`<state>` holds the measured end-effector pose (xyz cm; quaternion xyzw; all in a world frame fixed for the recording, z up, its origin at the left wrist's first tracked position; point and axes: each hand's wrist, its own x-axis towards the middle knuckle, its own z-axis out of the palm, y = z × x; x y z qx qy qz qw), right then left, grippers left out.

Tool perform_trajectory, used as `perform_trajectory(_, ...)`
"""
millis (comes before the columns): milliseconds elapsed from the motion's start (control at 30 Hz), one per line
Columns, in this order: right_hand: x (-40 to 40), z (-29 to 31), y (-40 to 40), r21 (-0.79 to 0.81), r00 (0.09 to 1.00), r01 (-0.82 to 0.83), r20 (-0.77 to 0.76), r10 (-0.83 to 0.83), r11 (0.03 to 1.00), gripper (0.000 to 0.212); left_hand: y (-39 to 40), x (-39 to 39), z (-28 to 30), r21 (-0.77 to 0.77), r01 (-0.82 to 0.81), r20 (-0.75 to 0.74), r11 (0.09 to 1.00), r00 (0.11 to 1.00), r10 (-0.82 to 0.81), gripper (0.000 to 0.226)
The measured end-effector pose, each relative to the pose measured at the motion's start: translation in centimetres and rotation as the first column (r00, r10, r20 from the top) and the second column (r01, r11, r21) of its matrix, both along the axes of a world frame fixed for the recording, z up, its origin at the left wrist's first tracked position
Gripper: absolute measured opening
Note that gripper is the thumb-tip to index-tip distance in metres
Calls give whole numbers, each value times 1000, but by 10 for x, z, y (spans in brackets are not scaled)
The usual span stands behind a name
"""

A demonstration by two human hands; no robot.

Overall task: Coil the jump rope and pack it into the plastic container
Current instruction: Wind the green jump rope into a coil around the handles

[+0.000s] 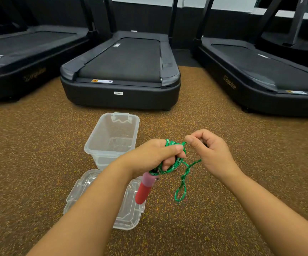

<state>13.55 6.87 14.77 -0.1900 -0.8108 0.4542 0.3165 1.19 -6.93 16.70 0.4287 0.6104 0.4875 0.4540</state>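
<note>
My left hand [155, 156] grips a bundle of green braided jump rope [175, 163] wound around its fingers. A red handle [143, 192] with a pink collar hangs down from that fist. My right hand [208, 150] pinches the rope close to the bundle at its top. A loose loop of rope [182, 189] dangles between the hands, above the floor. The clear plastic container [101, 143] stands open on the floor just beyond my left hand. Its clear lid [75, 193] lies flat on the floor under my left forearm.
Speckled brown rubber flooring [223, 209] spreads all around. Three black treadmills stand in a row behind the container: one at the left [20, 58], one in the middle [121, 71], one at the right [260, 74].
</note>
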Motion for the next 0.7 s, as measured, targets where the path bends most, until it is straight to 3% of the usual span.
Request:
perform_trajectory(67,0,-5,3,-97,999,20,-42,-24,995,17,0,2,2,67,-58,192,996,980,45,25)
perform_trajectory(167,5,-20,6,-79,999,34,5,-34,996,10,1,1,3,148,-184,464,972,881,96,25)
perform_trajectory(367,8,-52,3,-2,989,-8,145,8,1000,14,10,-9,-8,80,-431,686,899,678,264,24)
perform_trajectory(500,11,-56,-8,175,925,-140,375,65,975,24,15,-11,-16,12,-590,696,808,585,417,20)
perform_trajectory(600,11,-48,-21,306,878,-260,470,92,916,25,17,-11,-18,22,-631,609,775,624,490,23)
perform_trajectory(700,7,-35,-33,366,879,-329,455,141,871,33,16,-4,-12,-5,-548,501,837,723,476,40)
